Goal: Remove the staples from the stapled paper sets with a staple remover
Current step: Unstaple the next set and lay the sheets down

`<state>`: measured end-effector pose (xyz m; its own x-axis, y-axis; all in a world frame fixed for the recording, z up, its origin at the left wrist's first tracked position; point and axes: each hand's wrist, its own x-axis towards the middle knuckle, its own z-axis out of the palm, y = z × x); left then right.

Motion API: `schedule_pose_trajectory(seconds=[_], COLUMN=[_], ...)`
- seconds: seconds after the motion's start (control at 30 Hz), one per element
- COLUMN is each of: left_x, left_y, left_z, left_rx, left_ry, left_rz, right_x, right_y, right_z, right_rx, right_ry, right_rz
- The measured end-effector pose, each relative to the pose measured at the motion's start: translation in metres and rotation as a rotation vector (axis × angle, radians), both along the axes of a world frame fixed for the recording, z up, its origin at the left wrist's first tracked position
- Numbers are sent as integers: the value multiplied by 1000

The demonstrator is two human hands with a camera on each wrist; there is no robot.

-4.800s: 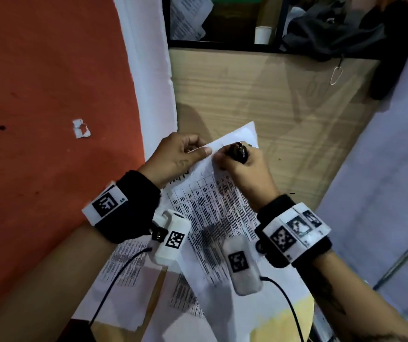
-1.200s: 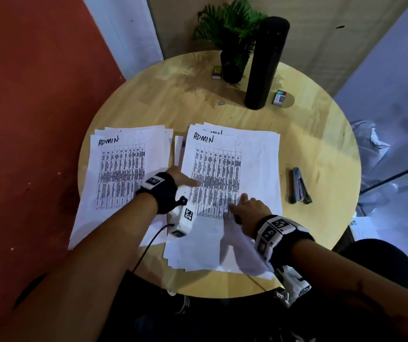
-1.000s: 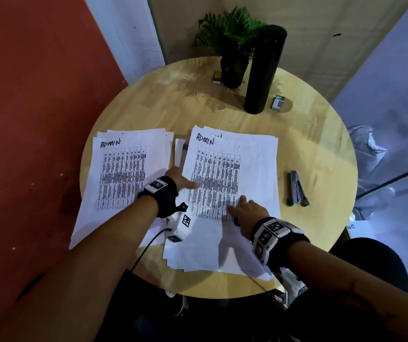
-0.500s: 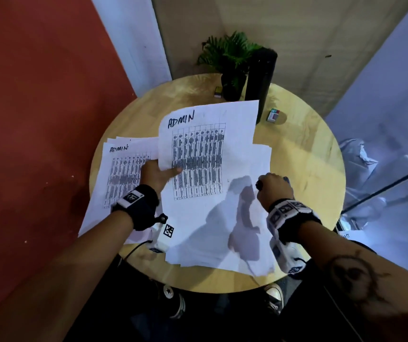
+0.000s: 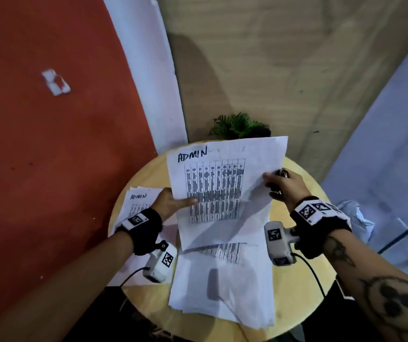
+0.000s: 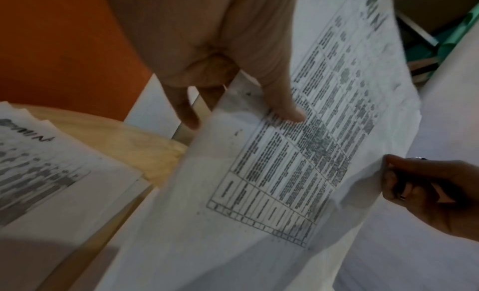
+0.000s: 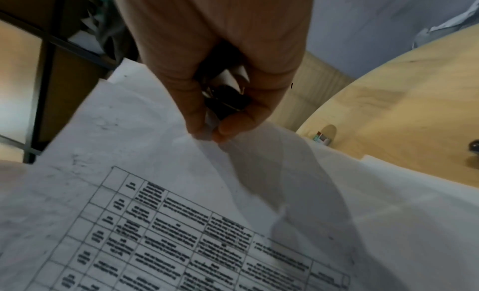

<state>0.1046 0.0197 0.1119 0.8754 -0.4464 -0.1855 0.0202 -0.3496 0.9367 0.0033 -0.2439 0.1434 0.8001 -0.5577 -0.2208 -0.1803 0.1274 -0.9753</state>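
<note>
A paper set headed ADMIN, with a printed table, is held up off the round table. My left hand grips its left edge, thumb on the front and fingers behind. My right hand pinches the right edge between thumb and forefinger. It also holds a black staple remover in the curled fingers; the remover shows just above the knuckles. No staple can be made out on the sheet.
A paper stack lies on the table under the raised set. A second ADMIN stack lies at the left. A plant stands at the far edge, partly hidden by the sheet. A small box sits on the wood.
Both hands were pressing on the stack a second ago. The top set has since been lifted and raised higher, and my right hand has moved up to pinch its right edge.
</note>
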Motion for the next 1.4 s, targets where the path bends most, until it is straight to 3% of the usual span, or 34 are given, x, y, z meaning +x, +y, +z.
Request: schedule_pose_trajectory(seconds=[0.1,0.23,0.37,0.6,0.83,0.93,1.03,1.1,1.2,1.3,1.4], left_x=[6,-22,-57,-31,-26,-20,-16,-18,-19,-20,-22], left_y=[3,-6,-14,-8,-9,-5,-9,-14,-21,-22,-23], left_z=[17,85,136,135,139,162,183,193,199,203,204], left_rx=[0,-299,-436,-444,-486,-409,-178,9,74,49,36], left_ry=[-72,-163,-278,-252,-263,-426,-658,-719,-747,-760,-804], left_rz=[65,179,99,66,61,32,-67,-161,-197,-211,-229], right_x=[-8,-21,-36,-51,-56,-61,-63,-64,-63,-62,-67], right_y=[1,6,8,4,11,12,15,17,16,15,12], right_z=[19,36,54,80,81,83,87,91,93,96,110], right_rx=[5,-98,-128,-169,-151,-159,-146,-126,-121,-38,62], right_ry=[-25,-57,-97,-134,-142,-165,-186,-206,-248,-347,-495], right_rz=[-10,0,-34,-52,-22,-23,-12,-9,-14,-157,-455])
